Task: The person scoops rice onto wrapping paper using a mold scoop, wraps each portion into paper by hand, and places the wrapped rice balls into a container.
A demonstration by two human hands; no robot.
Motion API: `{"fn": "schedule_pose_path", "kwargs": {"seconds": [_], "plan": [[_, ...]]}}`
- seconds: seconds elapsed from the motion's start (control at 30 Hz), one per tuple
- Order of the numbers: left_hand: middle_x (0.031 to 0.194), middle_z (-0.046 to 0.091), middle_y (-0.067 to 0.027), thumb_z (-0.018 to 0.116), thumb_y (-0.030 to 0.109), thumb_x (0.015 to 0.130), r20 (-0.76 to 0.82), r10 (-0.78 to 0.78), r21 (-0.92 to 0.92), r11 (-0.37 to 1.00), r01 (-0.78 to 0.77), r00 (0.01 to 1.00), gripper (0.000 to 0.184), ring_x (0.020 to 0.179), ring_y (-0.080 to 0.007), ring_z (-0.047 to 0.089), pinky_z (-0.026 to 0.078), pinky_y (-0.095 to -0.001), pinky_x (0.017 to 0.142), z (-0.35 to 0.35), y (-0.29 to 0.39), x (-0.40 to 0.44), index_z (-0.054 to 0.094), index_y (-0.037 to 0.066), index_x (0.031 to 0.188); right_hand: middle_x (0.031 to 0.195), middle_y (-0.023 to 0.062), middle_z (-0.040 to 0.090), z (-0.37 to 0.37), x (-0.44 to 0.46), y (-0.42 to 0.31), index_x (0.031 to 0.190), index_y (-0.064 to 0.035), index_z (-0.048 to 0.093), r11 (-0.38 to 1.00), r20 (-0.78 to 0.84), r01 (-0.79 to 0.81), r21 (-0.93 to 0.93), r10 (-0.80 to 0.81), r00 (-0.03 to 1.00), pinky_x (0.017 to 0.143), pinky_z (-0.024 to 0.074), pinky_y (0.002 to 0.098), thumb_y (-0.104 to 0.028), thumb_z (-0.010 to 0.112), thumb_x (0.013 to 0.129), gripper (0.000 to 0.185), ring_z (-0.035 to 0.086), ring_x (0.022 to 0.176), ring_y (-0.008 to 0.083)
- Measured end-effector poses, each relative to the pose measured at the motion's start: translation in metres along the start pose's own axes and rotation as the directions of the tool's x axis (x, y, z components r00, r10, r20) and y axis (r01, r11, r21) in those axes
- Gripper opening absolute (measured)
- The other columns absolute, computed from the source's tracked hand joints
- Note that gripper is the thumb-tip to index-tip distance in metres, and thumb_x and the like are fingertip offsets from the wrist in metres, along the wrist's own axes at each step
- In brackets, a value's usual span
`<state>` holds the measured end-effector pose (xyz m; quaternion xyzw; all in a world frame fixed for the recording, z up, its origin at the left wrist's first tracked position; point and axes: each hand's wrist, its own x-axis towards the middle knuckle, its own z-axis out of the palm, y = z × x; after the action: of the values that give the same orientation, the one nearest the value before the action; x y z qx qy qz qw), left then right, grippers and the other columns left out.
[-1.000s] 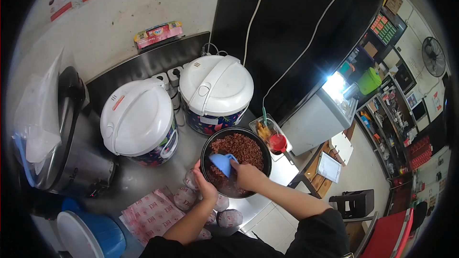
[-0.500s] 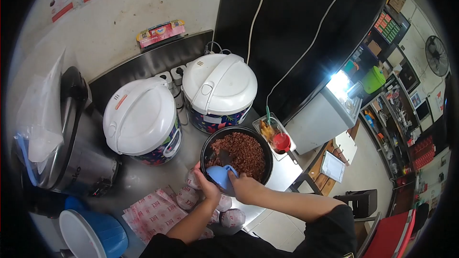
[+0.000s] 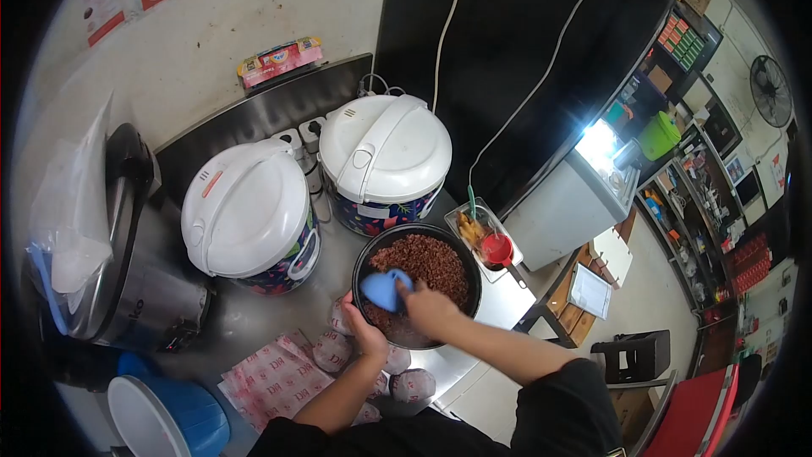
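Observation:
A round black pot [image 3: 476,292] of reddish-brown cooked rice [image 3: 431,262] stands at the counter's edge. My left hand [image 3: 367,335] holds the pot at its near left side, with the fingers along the outer wall. In my right hand [image 3: 430,311] is a blue plastic scoop [image 3: 385,290], held inside the pot at its left side, over the rice. The scoop covers part of the rice. Just left of and below the pot lie several round bundles [image 3: 413,385] wrapped in red-printed paper, partly hidden by my left arm. Printed wrapping sheets [image 3: 275,381] lie beside them.
Two white-lidded rice cookers [image 3: 249,207] stand behind and left of the pot. A metal tray [image 3: 499,267] with a red ladle [image 3: 497,248] sits to its right. At the left are a large steel appliance [image 3: 161,305] and a blue bucket [image 3: 190,415].
My right hand has moved the blue scoop slightly up and left inside the pot, tilting it. My left hand stays at the pot's side. The view has shifted a little.

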<state>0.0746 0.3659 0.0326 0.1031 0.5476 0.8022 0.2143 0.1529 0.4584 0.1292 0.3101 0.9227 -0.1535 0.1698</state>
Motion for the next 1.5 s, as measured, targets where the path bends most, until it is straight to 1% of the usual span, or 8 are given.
{"fn": "schedule_pose_path", "kwargs": {"seconds": [0.5, 0.63, 0.83, 1.03, 1.13, 1.2, 1.43, 1.5], "plan": [[0.114, 0.042, -0.0154, 0.026, 0.044, 0.098, -0.151, 0.052, 0.187, 0.982, -0.023, 0.987, 0.051, 0.108, -0.0261, 0.041, 0.030, -0.0366, 0.096, 0.012, -0.002, -0.012, 0.040, -0.001, 0.117, 0.092, 0.0313, 0.062, -0.005, -0.011, -0.020, 0.125, 0.0074, 0.045, 0.903, 0.151, -0.071, 0.423, 0.007, 0.989, 0.078, 0.0487, 0.0463, -0.010, 0.053, 0.076, 0.053, 0.063, 0.089, 0.0405], [0.116, 0.041, -0.0187, 0.029, 0.044, 0.097, -0.107, 0.031, 0.155, 0.988, -0.015, 0.994, 0.051, 0.110, -0.0280, 0.040, 0.029, -0.0381, 0.097, 0.003, -0.004, -0.010, 0.039, -0.002, 0.118, 0.079, 0.0258, 0.064, -0.017, -0.017, -0.010, 0.122, 0.0048, 0.048, 0.845, 0.166, -0.031, 0.533, -0.068, 0.984, 0.063, 0.0526, 0.0414, -0.010, 0.055, 0.073, 0.052, 0.066, 0.065, 0.0345], [0.114, 0.041, -0.0189, 0.031, 0.041, 0.097, -0.080, 0.133, 0.288, 0.952, -0.105, 0.988, 0.048, 0.107, -0.0282, 0.042, 0.031, -0.0380, 0.095, 0.014, 0.013, -0.014, 0.037, -0.002, 0.117, 0.060, 0.0093, 0.055, 0.013, 0.002, 0.002, 0.116, -0.0003, 0.053, 0.540, 0.202, -0.180, 0.822, 0.018, 0.979, 0.043, 0.0443, 0.0299, 0.001, 0.051, 0.077, 0.039, 0.053, 0.044, 0.0160], [0.116, 0.044, -0.0190, 0.027, 0.044, 0.098, 0.004, 0.136, 0.274, 0.953, -0.132, 0.991, 0.051, 0.112, -0.0289, 0.042, 0.030, -0.0381, 0.098, 0.004, 0.023, -0.008, 0.038, -0.001, 0.120, 0.079, 0.0061, 0.051, 0.002, -0.002, 0.041, 0.134, -0.0119, 0.041, -0.129, 0.365, -0.382, 0.915, -0.135, 0.921, 0.041, 0.0385, 0.0237, 0.004, 0.051, 0.086, 0.052, 0.047, 0.054, 0.0117], [0.126, 0.043, -0.0169, 0.022, 0.046, 0.099, 0.150, 0.078, 0.057, 0.995, -0.087, 0.986, 0.059, 0.118, -0.0266, 0.041, 0.028, -0.0369, 0.102, -0.008, -0.003, 0.014, 0.042, -0.003, 0.124, 0.082, 0.0153, 0.060, -0.019, 0.006, 0.040, 0.130, -0.0096, 0.047, 0.552, 0.212, -0.191, 0.812, 0.027, 0.977, 0.050, 0.0481, 0.0316, -0.001, 0.051, 0.081, 0.050, 0.059, 0.062, 0.0189], [0.128, 0.043, -0.0166, 0.022, 0.047, 0.099, 0.132, 0.025, -0.031, 0.999, -0.021, 0.991, 0.060, 0.119, -0.0260, 0.041, 0.028, -0.0358, 0.103, -0.005, -0.013, 0.025, 0.042, -0.003, 0.127, 0.093, 0.0301, 0.062, -0.002, 0.030, 0.031, 0.127, -0.0074, 0.050, 0.977, -0.186, 0.032, 0.213, 0.009, 0.982, 0.072, 0.0522, 0.0440, -0.008, 0.053, 0.073, 0.054, 0.066, 0.085, 0.0338], [0.130, 0.047, -0.0125, 0.021, 0.053, 0.097, 0.069, -0.088, -0.169, 0.981, 0.099, 0.994, 0.068, 0.120, -0.0247, 0.044, 0.028, -0.0344, 0.104, 0.002, 0.011, 0.015, 0.042, -0.001, 0.131, 0.079, 0.0280, 0.064, -0.021, -0.008, -0.012, 0.120, 0.0051, 0.052, 0.970, 0.215, 0.123, 0.208, -0.168, 0.962, 0.066, 0.0518, 0.0438, -0.004, 0.049, 0.067, 0.054, 0.066, 0.074, 0.0355], [0.136, 0.040, -0.0191, 0.024, 0.049, 0.098, -0.058, 0.074, 0.141, 0.988, -0.065, 0.996, 0.066, 0.127, -0.0289, 0.037, 0.025, -0.0366, 0.106, 0.008, 0.010, 0.000, 0.037, -0.005, 0.134, 0.066, 0.0240, 0.062, -0.013, 0.000, -0.004, 0.123, 0.0060, 0.050, 0.895, 0.273, -0.058, 0.443, -0.073, 0.959, 0.053, 0.0508, 0.0390, -0.002, 0.047, 0.064, 0.059, 0.065, 0.057, 0.0299]]}}
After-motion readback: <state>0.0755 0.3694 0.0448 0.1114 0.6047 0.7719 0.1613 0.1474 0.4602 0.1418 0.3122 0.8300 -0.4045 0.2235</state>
